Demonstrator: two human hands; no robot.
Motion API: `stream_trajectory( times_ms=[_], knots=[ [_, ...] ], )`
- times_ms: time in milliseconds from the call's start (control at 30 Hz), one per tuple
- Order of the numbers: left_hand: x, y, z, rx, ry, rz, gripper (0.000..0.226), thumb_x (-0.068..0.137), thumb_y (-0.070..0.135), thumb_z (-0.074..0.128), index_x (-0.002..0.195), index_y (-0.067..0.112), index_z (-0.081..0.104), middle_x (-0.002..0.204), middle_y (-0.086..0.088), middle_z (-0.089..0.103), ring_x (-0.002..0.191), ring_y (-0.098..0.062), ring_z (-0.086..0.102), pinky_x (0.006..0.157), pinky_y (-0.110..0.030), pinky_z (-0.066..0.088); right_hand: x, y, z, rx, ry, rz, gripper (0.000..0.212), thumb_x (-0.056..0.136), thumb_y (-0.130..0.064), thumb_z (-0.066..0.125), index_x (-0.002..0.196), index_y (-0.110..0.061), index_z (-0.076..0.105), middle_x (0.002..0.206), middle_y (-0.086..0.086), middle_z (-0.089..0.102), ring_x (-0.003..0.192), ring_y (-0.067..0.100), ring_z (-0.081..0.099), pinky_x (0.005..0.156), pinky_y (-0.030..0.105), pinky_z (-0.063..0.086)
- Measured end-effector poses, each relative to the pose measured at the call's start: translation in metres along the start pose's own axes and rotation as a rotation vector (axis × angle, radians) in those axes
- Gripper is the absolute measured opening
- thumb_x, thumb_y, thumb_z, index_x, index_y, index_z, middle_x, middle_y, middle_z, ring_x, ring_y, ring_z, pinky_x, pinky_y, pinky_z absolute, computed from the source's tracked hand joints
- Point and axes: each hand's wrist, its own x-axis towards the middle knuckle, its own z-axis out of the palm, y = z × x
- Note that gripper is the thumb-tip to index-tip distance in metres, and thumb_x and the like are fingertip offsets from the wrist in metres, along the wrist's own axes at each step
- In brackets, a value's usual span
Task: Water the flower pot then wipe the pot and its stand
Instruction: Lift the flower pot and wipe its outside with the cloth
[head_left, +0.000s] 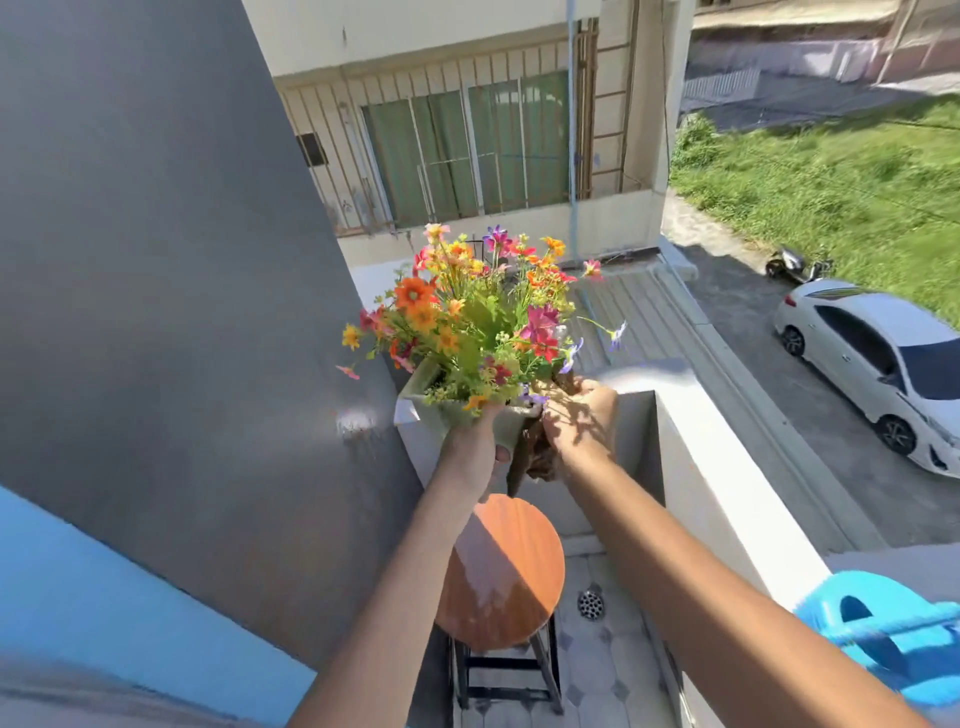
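A pale green square flower pot (423, 389) full of orange, pink and purple flowers (467, 317) is lifted in the air above its stand. My left hand (470, 449) grips the pot from below at its near side. My right hand (582, 421) presses a dark brown cloth (540, 457) against the pot's right side; the cloth hangs down under the hand. The stand, a stool with a round orange wooden top (511, 571) and dark legs, sits directly below with nothing on it, half in sun and half in shade.
A blue watering can (883, 629) rests on the white parapet wall (727, 467) at the right. A grey wall (182, 260) closes the left side. A floor drain (591, 604) lies in the tiled floor beside the stool. Far below are a street and a white car.
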Motion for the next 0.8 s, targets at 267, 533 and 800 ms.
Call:
stream_trajectory(
  times_ms=[267, 533, 800],
  knots=[
    [-0.019, 0.004, -0.006, -0.131, 0.144, -0.048, 0.04, 0.094, 0.023, 0.049, 0.057, 0.011, 0.058, 0.041, -0.001, 0.054, 0.044, -0.018, 0.049, 0.051, -0.029, 0.039, -0.024, 0.016, -0.001, 0.023, -0.119, -0.019, 0.02, 0.065, -0.024, 0.067, 0.072, -0.006, 0.06, 0.057, 0.006, 0.058, 0.059, 0.014, 0.05, 0.054, 0.04, 0.051],
    [-0.014, 0.012, -0.025, -0.339, 0.029, -0.053, 0.033, 0.098, 0.013, 0.03, 0.076, 0.008, 0.053, 0.054, -0.009, 0.051, 0.03, -0.006, 0.026, 0.035, -0.016, 0.014, -0.018, 0.0, -0.005, 0.076, -0.236, -0.106, 0.015, 0.078, -0.02, 0.049, 0.064, -0.019, 0.051, 0.055, -0.001, 0.043, 0.051, 0.014, 0.039, 0.049, 0.027, 0.034],
    [-0.019, 0.011, -0.03, -0.463, -0.066, -0.135, 0.037, 0.098, 0.008, 0.027, 0.071, 0.002, 0.052, 0.051, -0.01, 0.052, 0.03, -0.009, 0.033, 0.031, -0.013, 0.018, 0.052, -0.002, -0.005, -0.144, -0.08, -0.243, 0.043, 0.077, -0.021, 0.045, 0.116, -0.017, 0.064, 0.102, 0.002, 0.071, 0.093, 0.022, 0.066, 0.091, 0.038, 0.052]
  ],
)
